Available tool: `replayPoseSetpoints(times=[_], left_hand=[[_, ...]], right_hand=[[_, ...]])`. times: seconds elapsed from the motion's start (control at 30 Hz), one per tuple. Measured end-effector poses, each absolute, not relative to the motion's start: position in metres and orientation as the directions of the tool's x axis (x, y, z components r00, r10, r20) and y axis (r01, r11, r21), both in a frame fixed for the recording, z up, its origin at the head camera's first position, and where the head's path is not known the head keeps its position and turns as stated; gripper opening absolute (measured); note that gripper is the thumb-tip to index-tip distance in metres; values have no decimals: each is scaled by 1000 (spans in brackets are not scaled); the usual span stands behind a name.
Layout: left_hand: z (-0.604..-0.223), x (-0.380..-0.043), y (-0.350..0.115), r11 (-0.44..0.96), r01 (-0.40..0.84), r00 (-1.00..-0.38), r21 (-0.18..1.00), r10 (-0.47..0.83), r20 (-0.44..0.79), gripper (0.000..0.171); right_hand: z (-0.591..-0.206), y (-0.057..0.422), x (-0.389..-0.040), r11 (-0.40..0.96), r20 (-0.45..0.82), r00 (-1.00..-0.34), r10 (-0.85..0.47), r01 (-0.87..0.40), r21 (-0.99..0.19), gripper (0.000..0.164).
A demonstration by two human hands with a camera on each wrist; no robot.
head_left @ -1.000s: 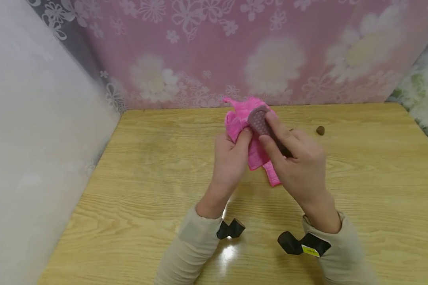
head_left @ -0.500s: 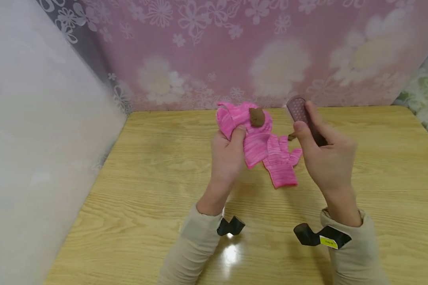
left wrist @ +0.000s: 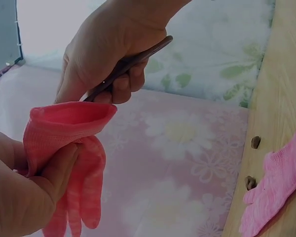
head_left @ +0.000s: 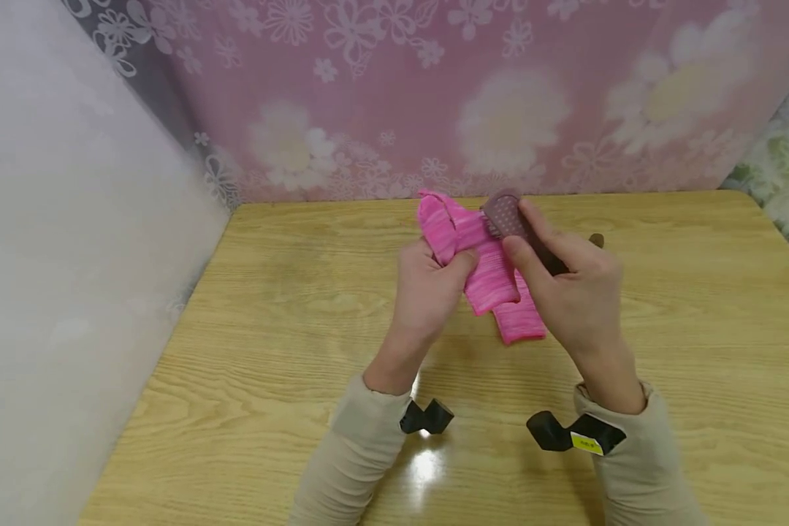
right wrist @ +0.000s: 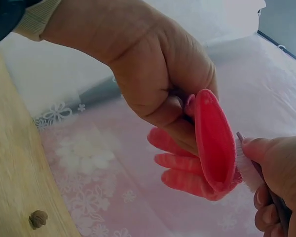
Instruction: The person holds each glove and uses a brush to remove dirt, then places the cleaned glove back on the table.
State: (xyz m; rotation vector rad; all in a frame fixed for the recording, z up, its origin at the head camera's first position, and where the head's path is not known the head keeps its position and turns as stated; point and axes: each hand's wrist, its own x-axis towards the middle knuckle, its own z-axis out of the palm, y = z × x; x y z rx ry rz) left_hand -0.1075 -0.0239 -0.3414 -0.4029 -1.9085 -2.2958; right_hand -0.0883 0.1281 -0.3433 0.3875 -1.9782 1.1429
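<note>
My left hand [head_left: 430, 292] grips a pink knitted glove [head_left: 489, 274] and holds it up over the table. In the left wrist view the glove's cuff [left wrist: 71, 118] gapes toward the camera and its fingers dangle. My right hand [head_left: 575, 292] holds a brush [head_left: 509, 215] with a dotted, purple-brown back, thumb and fingers curled round it. The right wrist view shows its pale bristles [right wrist: 244, 170] right against the glove's side. Behind the held glove, a second pink glove [head_left: 522, 321] lies on the table, partly covered by it and my right hand.
Small brown lumps lie on the wooden table [head_left: 269, 329]: one lump [head_left: 597, 240] shows beyond my right hand, and another lump [left wrist: 250, 182] is near the lying glove. A pink flowered backdrop [head_left: 381, 95] stands along the far edge, a white wall [head_left: 72, 292] at left.
The brush went from the held glove out to the right, baring a brown patch on the glove, then came back against it. That patch is now hidden. The left hand has shifted slightly.
</note>
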Motion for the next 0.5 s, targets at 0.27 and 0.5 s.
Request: replayPoseSetpoints(times=[0.27, 0.5], left_hand=[[-339, -106, -28, -200, 244, -962, 949, 70, 262, 11], [-339, -108, -28, -217, 228, -965, 949, 79, 250, 6]], right_hand=[[-342, 141, -90, 539, 720, -660, 214, -535, -651, 42], [-335, 133, -82, 447, 745, -647, 159, -626, -639, 35]])
